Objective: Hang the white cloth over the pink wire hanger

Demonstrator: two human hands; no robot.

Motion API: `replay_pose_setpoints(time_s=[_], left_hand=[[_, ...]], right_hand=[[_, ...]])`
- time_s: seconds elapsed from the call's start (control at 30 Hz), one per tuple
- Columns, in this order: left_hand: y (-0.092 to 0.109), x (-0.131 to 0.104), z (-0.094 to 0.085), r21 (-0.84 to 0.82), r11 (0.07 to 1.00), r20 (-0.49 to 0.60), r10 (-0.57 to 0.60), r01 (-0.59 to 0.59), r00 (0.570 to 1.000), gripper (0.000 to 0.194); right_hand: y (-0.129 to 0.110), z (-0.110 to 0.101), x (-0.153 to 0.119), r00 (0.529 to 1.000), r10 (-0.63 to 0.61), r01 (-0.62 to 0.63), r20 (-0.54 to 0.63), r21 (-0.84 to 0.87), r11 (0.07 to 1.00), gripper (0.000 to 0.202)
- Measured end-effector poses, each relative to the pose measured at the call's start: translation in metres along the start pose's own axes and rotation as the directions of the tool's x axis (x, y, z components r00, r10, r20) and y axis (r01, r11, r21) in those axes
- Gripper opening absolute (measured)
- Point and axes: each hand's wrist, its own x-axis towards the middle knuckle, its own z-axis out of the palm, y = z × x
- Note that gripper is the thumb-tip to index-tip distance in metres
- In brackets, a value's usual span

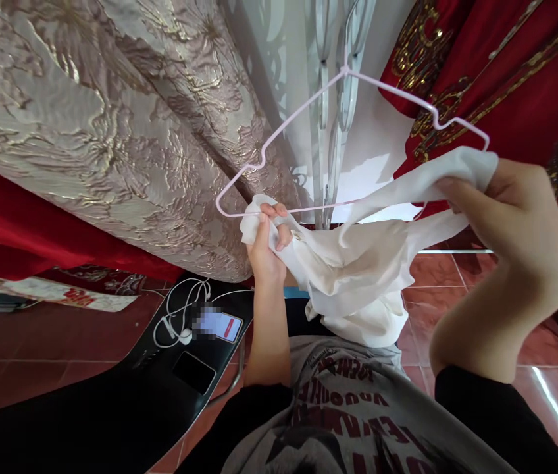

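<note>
A pale pink hanger [303, 108] hangs from a white metal rack, its lower bar running behind a white garment. The thin white garment [358, 263] is stretched between my two hands and drops in folds toward my lap. My left hand [270, 240] is closed on its left edge, close to the hanger's lower left corner. Higher up on the right, my right hand [501, 197] grips another part of the cloth, which covers some of its fingers, just below the hanger's right end.
Shiny patterned beige fabric [126, 118] hangs at the left, and red fabric with gold trim [501, 85] at the right. On a black seat [111, 388] at lower left lie a lit phone [222, 324], a dark phone [194, 372] and white cables [168, 322]. Red floor tiles [434, 283] show below.
</note>
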Motion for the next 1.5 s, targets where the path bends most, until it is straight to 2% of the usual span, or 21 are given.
replay_pose_setpoints(time_s=[0.07, 0.17, 0.23, 0.33, 0.47, 0.57, 0.63, 0.73, 0.83, 0.9, 0.93, 1.03, 1.1, 1.17, 1.27, 1.4, 1.5], left_hand=[[0.0, -0.001, 0.0, -0.001, 1.0, 0.001, -0.002, 0.002, 1.0, 0.028], [0.001, -0.001, 0.0, 0.005, 1.0, 0.014, 0.002, -0.003, 1.0, 0.028], [0.0, -0.001, -0.001, 0.009, 1.0, 0.019, 0.006, -0.006, 1.0, 0.029], [0.0, -0.001, -0.002, 0.004, 1.0, 0.02, 0.006, -0.007, 1.0, 0.031], [0.003, -0.001, -0.002, 0.006, 1.0, 0.015, -0.001, 0.001, 1.0, 0.028], [0.004, -0.002, 0.0, 0.015, 1.0, 0.001, 0.0, 0.0, 1.0, 0.024], [0.006, -0.002, -0.002, 0.029, 0.999, -0.013, -0.019, 0.019, 1.0, 0.022], [0.016, 0.0, -0.011, 0.079, 0.991, -0.054, -0.104, 0.108, 0.993, 0.023], [0.037, 0.01, -0.029, 0.179, 0.961, -0.092, -0.197, 0.211, 0.976, 0.029], [0.057, 0.019, -0.041, 0.296, 0.925, -0.107, -0.216, 0.239, 0.97, 0.028], [0.068, 0.025, -0.046, 0.366, 0.898, -0.122, -0.213, 0.244, 0.969, 0.026], [0.1, 0.039, -0.052, 0.545, 0.816, -0.198, -0.096, 0.19, 0.976, 0.018], [0.118, 0.046, -0.046, 0.641, 0.759, -0.174, -0.002, 0.114, 0.985, 0.012], [0.13, 0.05, -0.031, 0.728, 0.685, -0.103, 0.088, 0.015, 0.991, 0.016], [0.133, 0.054, -0.001, 0.812, 0.575, 0.017, 0.155, -0.104, 0.988, 0.014], [0.114, 0.067, 0.03, 0.838, 0.526, 0.126, 0.07, -0.144, 0.99, 0.03], [0.1, 0.078, 0.036, 0.895, 0.434, 0.139, -0.045, -0.106, 0.989, 0.037]], right_hand=[[0.0, 0.016, 0.004, 0.994, -0.082, 0.089, -0.079, 0.092, 0.992, 0.024], [0.009, 0.049, 0.013, 0.984, -0.045, 0.1, -0.173, 0.326, 0.94, 0.01], [0.019, 0.071, 0.02, 0.99, -0.01, 0.066, -0.138, 0.407, 0.911, 0.015], [0.03, 0.091, 0.025, 0.996, -0.043, 0.07, -0.082, 0.361, 0.93, 0.022], [0.032, 0.094, 0.025, 0.989, -0.145, 0.147, -0.026, 0.126, 0.981, 0.014], [0.033, 0.091, 0.024, 0.997, -0.075, 0.075, 0.011, -0.034, 0.997, 0.007], [0.037, 0.09, 0.022, 0.999, -0.035, 0.035, 0.001, -0.067, 0.997, 0.012], [0.041, 0.09, 0.019, 0.999, -0.042, 0.041, -0.014, -0.051, 0.998, 0.016], [0.043, 0.091, 0.016, 0.996, -0.069, 0.068, -0.05, -0.038, 0.997, 0.017], [0.045, 0.092, 0.015, 0.996, -0.074, 0.072, -0.057, -0.023, 0.997, 0.017], [0.045, 0.092, 0.015, 0.996, -0.074, 0.074, -0.056, -0.012, 0.997, 0.017], [0.046, 0.093, 0.014, 0.994, -0.084, 0.086, -0.067, 0.023, 0.996, 0.017], [0.046, 0.094, 0.013, 0.993, -0.089, 0.092, -0.078, 0.042, 0.995, 0.016], [0.045, 0.095, 0.011, 0.993, -0.091, 0.096, -0.077, 0.065, 0.993, 0.015], [0.042, 0.099, 0.008, 0.992, -0.099, 0.107, -0.084, 0.086, 0.991, 0.013], [0.041, 0.104, 0.003, 0.99, -0.109, 0.117, -0.093, 0.086, 0.989, 0.016], [0.044, 0.104, 0.002, 0.988, -0.094, 0.104, -0.123, 0.077, 0.992, 0.017]])
